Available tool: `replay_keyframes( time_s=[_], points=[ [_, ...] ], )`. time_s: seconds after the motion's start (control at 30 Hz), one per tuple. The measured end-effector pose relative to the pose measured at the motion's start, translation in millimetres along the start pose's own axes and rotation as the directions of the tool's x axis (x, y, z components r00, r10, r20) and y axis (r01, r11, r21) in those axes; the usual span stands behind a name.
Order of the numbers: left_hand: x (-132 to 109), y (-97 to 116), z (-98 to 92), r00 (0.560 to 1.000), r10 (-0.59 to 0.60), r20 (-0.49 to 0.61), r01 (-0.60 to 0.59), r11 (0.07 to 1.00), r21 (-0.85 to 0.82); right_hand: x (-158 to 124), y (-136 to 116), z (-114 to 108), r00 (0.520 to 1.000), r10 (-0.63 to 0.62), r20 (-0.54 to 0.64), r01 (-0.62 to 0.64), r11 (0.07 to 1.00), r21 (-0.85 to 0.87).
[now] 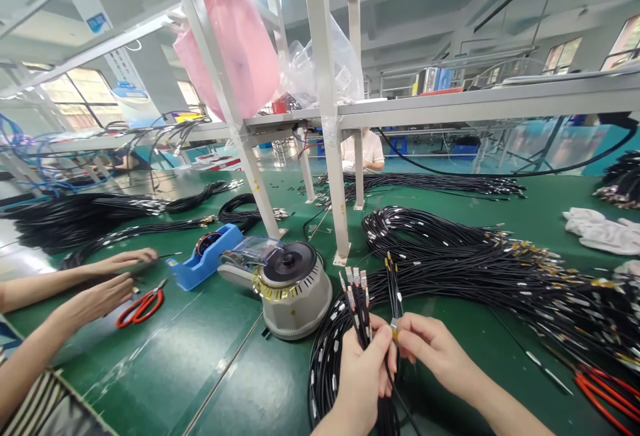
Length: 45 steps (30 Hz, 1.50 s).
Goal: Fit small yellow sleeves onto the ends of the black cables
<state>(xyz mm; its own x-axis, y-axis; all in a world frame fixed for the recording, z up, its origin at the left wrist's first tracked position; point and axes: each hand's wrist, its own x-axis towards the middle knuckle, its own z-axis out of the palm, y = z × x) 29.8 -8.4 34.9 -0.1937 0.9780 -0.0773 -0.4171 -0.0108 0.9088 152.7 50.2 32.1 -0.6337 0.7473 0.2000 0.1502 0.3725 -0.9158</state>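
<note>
- Lower centre: the left hand (361, 366) wraps a black cable bundle (361, 319), seemingly keeping its tips upright and together.
- Just right, the right hand (435, 346) pinches a yellow-banded cable (395, 333), probably to steady it.
- Mid-frame, the tape dispenser (297, 303) sits near, likely for reach.

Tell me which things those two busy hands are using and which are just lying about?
Seems part of the work:
black cables, bunched in the left hand
yellow-marked cable end, pinched by the right hand
round machine with yellow strips, probably

Probably just lying about:
white gloves
pink bag, up high
</note>
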Motion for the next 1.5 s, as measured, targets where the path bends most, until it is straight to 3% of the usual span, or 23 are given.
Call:
replay_keyframes(
  time_s=[0.17,0.27,0.37,0.43,0.67,0.97,1.27,1.4,1.5],
  points=[
    [-2,5,-2.4,1.0,-0.026,0.017,0.027,0.994,-0.102,2,7,-7,0.985,0.114,-0.129,-0.119,0.993,-0.028],
    [-2,5,-1.6,0.995,-0.072,0.075,0.082,0.987,-0.135,1,-3,-10,0.981,0.078,-0.179,-0.06,0.993,0.106],
    [-2,4,-0.4,0.99,-0.105,0.094,0.117,0.983,-0.139,-1,-16,-8,0.985,0.026,-0.168,0.013,0.975,0.224],
    [-2,2,0.2,0.99,-0.115,0.078,0.125,0.982,-0.141,-2,-21,-5,0.987,0.009,-0.158,0.025,0.976,0.216],
    [-2,0,0.9,0.991,-0.121,0.056,0.128,0.981,-0.143,-1,-23,-1,0.984,0.028,-0.177,-0.014,0.997,0.076],
    [-3,-2,0.1,0.993,-0.097,0.069,0.108,0.98,-0.169,2,-21,6,0.989,0.072,-0.133,-0.042,0.974,0.221],
    [-4,1,-1.8,0.974,-0.078,0.211,0.124,0.969,-0.216,-1,-19,9,0.992,0.083,-0.091,-0.049,0.944,0.325],
    [-2,0,-5.4,0.93,-0.07,0.36,0.159,0.962,-0.223,-2,-15,7,0.993,0.059,-0.102,-0.008,0.9,0.436],
    [0,-2,-6.0,0.908,-0.074,0.413,0.185,0.954,-0.236,-2,-17,7,0.996,0.029,-0.083,0.015,0.876,0.482]
  ],
)
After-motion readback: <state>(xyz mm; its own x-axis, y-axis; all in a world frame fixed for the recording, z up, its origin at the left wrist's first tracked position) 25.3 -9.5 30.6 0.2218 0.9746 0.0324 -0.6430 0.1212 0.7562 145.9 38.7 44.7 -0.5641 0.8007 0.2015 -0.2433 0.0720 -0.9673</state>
